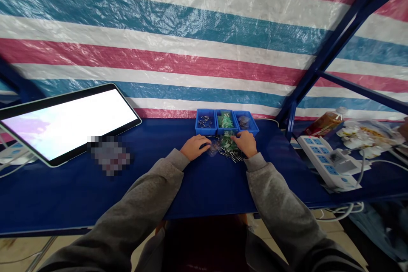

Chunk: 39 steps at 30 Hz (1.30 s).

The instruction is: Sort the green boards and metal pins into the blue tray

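Note:
Three small blue bins stand side by side at the table's back. The left bin (197, 129) holds dark metal pins, the middle bin (225, 130) green-and-clear packets, the right bin (254, 127) clear-grey pieces. In front of them lies a loose pile of metal pins (234, 155), with a green packet (227, 141) on its upper part and clear plastic (213, 148) on its left. My left hand (194, 147) has its fingers curled at the left edge of the clear plastic. My right hand (246, 143) is beside the green packet, thumb and fingertips at its right edge; whether either hand grips anything is too small to tell.
A lit screen (70, 123) leans on the blue table (204, 191) at the left, near a blurred patch. At the right are a white power strip (323, 159), a bottle (327, 122), a plastic bag and cables. A striped sheet hangs behind, with blue metal frame bars.

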Tool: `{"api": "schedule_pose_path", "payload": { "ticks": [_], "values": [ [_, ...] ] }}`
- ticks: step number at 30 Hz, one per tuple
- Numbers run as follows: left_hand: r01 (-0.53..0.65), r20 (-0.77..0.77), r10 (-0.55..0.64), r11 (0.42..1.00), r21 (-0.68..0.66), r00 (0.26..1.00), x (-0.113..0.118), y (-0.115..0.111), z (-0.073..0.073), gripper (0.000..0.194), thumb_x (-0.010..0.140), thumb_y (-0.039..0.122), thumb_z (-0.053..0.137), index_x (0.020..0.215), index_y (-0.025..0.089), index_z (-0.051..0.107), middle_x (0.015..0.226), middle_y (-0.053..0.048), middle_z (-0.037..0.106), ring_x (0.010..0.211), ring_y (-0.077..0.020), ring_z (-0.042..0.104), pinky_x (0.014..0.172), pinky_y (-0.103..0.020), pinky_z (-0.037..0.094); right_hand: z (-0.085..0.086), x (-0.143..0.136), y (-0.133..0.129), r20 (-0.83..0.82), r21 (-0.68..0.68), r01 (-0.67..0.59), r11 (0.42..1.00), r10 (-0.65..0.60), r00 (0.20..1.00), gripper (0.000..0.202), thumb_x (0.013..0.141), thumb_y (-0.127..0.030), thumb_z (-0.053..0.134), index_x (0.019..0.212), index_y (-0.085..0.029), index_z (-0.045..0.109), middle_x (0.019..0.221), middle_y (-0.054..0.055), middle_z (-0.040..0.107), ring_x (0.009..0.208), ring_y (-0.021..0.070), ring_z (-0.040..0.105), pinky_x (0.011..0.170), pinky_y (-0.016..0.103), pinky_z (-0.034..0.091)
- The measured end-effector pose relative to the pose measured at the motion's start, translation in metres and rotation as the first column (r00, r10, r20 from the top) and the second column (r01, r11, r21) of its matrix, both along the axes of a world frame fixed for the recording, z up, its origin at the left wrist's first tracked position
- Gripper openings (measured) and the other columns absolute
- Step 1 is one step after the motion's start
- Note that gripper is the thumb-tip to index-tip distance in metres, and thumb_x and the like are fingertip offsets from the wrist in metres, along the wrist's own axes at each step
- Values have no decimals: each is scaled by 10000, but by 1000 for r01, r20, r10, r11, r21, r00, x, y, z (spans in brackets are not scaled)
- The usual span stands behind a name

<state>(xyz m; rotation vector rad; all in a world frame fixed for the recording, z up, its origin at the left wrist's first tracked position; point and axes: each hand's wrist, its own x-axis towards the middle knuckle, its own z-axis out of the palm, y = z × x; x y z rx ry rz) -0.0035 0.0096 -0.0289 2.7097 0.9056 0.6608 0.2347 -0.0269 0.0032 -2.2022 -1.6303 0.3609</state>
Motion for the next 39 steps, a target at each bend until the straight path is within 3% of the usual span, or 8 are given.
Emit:
{"api": "schedule_pose_path", "payload": {
  "ticks": [5,16,23,26,29,34,39],
  "values": [
    [0,-2,0,1000,7,1000,0,0,0,213,919,300,501,992,186,665,988,-65,698,928,-212,626,835,-326,488,-6,1,3,16,11,9,1000,-9,1000,305,815,-413,631,952,-162,739,1008,156,712,1009,318,633,754,342,475],
    [-13,-21,12,1000,-28,1000,2,-2,4,243,922,302,484,1020,180,669,985,-76,699,910,-216,635,826,-337,500,-6,1,2,-94,110,50,993,-40,995,151,720,-341,688,738,-191,702,784,81,706,820,253,648,669,302,440],
    [-2,67,-1,999,44,998,2,-3,4,259,947,311,441,995,193,667,977,-69,694,928,-207,631,855,-340,513,-4,-3,0,-321,293,-27,956,125,939,169,672,-341,636,604,-188,611,539,-4,604,579,168,557,593,274,384],
    [-7,155,-6,996,85,988,2,-6,7,270,957,301,425,1070,192,645,1050,-78,670,1007,-208,616,917,-355,506,-3,-6,-1,-490,364,-47,930,235,839,196,668,-363,632,602,-188,572,493,-28,545,510,137,495,545,265,362],
    [-37,236,3,990,137,972,4,-10,11,299,959,293,435,1193,189,590,1180,-104,613,1137,-229,565,999,-402,470,1,-10,-4,-693,327,-90,941,304,654,231,660,-395,662,622,-197,547,451,-49,500,423,117,444,463,256,335],
    [2,254,-54,979,202,966,7,-14,15,359,947,337,490,1278,206,531,1342,-141,513,1223,-274,508,982,-460,482,6,-20,-10,-909,193,-207,959,254,330,296,609,-402,758,654,-180,568,487,-37,565,395,108,485,440,252,386],
    [79,258,-156,955,285,954,8,-15,15,339,909,405,556,1174,199,606,1246,-140,590,1188,-271,539,988,-469,469,3,-22,-10,-965,153,-263,953,201,169,305,604,-364,794,666,-162,574,491,-41,555,392,92,490,425,233,385]
  ]
}}
